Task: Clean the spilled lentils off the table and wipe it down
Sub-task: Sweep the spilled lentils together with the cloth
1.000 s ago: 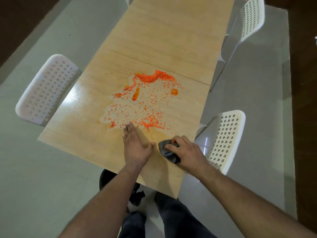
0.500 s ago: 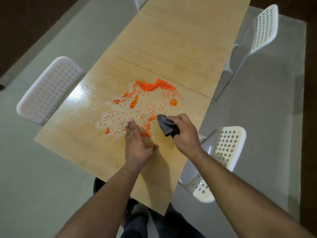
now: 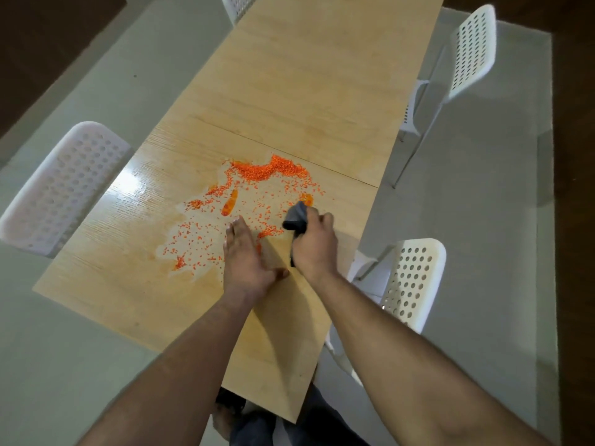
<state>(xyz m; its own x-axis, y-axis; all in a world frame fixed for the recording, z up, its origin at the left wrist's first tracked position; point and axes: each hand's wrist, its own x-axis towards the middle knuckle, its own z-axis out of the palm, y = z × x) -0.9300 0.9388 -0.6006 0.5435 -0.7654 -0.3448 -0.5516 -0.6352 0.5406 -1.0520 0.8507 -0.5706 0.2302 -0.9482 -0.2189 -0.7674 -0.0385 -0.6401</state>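
The right hand [image 3: 314, 244] grips a bunched dark grey cloth [image 3: 296, 217], fingers curled round it, so that the cloth pokes out ahead of the knuckles at the right edge of the spilled lentils [image 3: 244, 204]. Just beside it, the left hand [image 3: 246, 259] lies flat on the wooden table [image 3: 309, 91], fingers straight and together, thumb spread toward the right hand, holding nothing; its fingertips reach into the near side of the lentils. The lentils, orange, are scattered over a wet-looking patch, thickest in a curved ridge on the far side of the spill and thinner toward the hands. Around the spill, three white perforated chairs are in view: one [image 3: 64, 185] left of it, one [image 3: 415, 278] right of it, one [image 3: 470, 49] farther off beyond the spill on the right.
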